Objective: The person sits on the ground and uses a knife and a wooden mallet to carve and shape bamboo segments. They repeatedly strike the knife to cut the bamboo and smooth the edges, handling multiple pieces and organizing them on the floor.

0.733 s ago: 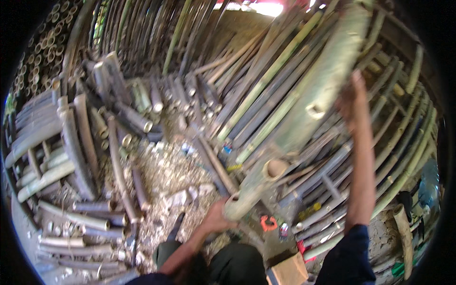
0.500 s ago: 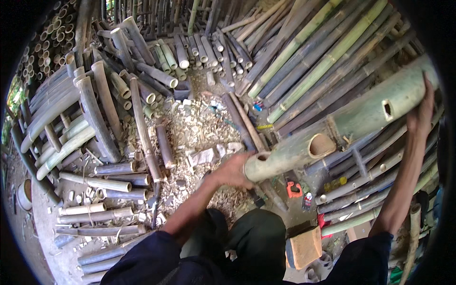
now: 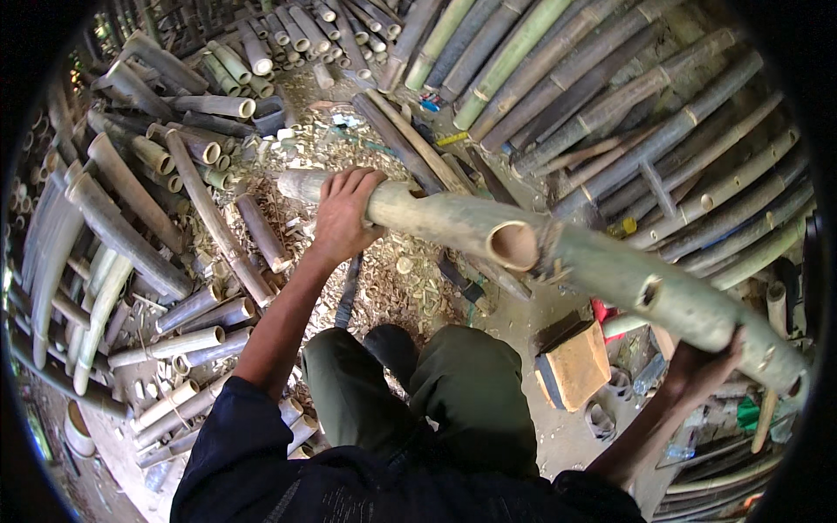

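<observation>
A thick, pale green bamboo pole lies slantwise across the space before me, held above the ground. A large round hole is cut in its side near the middle joint, with a smaller hole further right and another beside my left hand. My left hand grips the pole from above near its left end, fingers over the top. My right hand holds it from below near the right end; the pole hides part of those fingers.
Wood chips cover the ground ahead of my knees. A wooden block stands right of my legs. Long bamboo poles lie at the far right; bamboo frames and short cut pieces are on the left. A dark strip-like thing lies near my left knee.
The pole has swung round: its right end came down toward me, and its left end moved away and left. My left hand has shifted from the end onto the top. My view has turned rightward.
</observation>
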Tool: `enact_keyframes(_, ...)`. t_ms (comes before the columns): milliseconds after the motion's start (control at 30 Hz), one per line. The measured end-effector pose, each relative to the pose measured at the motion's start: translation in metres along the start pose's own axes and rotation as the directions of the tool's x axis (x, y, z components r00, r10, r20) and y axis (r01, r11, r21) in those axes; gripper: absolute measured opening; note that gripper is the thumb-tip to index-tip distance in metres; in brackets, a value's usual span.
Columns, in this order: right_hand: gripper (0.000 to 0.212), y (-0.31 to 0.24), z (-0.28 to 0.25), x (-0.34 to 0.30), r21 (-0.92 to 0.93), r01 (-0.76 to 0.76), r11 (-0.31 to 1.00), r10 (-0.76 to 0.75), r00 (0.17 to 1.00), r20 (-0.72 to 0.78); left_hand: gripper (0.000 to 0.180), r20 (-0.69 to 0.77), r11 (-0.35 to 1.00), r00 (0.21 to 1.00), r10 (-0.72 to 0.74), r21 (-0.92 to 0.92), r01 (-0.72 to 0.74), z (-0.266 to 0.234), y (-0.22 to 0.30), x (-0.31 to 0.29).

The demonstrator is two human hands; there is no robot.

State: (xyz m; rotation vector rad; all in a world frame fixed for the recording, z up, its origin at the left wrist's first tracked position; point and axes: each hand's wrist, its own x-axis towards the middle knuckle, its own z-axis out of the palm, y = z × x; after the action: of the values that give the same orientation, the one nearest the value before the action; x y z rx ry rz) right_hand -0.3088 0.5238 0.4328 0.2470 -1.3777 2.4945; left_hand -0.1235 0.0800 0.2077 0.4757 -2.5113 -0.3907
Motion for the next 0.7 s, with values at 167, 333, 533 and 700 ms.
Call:
enact_keyframes(167, 0.067, 0.036, -0.112, -0.052, -0.017, -0.264, 0.964, 0.259, 0.955, -0.146, 0.110, -0.261, 0.941, 0.910, -0.322, -0.190, 0.279, 0.058, -0.015, -0.031)
enact_keyframes(333, 0.062, 0.086, -0.184, -0.064, 0.060, -0.420, 0.905, 0.424, 0.888, -0.176, 0.107, -0.070, 0.731, 0.728, -0.682, -0.056, 0.680, 0.130, -0.083, -0.068)
enact_keyframes(533, 0.054, 0.115, -0.226, -0.091, 0.054, -0.506, 0.861, 0.503, 0.830, -0.240, 0.090, 0.347, 0.784, 0.705, -0.618, 0.341, 0.519, 0.160, -0.154, -0.102)
enact_keyframes(700, 0.052, 0.120, -0.275, -0.119, 0.125, -0.567, 0.814, 0.580, 0.781, -0.230, 0.082, 0.342, 0.801, 0.743, -0.575, 0.418, 0.428, 0.147, -0.140, -0.141)
